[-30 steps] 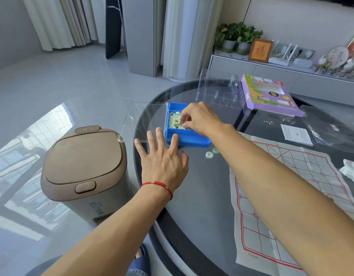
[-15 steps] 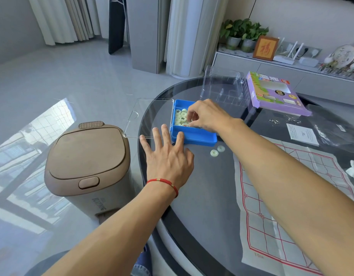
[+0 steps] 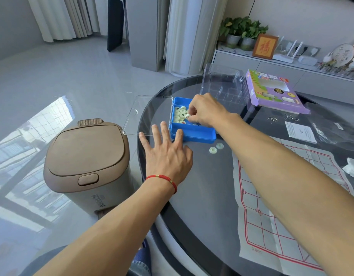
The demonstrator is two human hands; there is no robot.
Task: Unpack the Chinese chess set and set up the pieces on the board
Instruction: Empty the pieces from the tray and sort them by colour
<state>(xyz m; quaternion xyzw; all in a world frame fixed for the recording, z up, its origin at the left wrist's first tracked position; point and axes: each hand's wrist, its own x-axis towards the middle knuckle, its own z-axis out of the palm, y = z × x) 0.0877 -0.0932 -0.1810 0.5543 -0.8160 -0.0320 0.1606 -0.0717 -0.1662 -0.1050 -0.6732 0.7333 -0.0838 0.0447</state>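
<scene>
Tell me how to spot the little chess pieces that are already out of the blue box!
Find the round dark glass table. Just in front of the blue box lie two pale green discs, side by side. Unlike the pieces in the box, they lie on bare glass.

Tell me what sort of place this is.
Most likely a home living room. A low cabinet along the wall carries potted plants, a framed red character and ornaments; long pale curtains hang over a glossy tiled floor, and a lidded bin stands beside the round glass table.
</scene>
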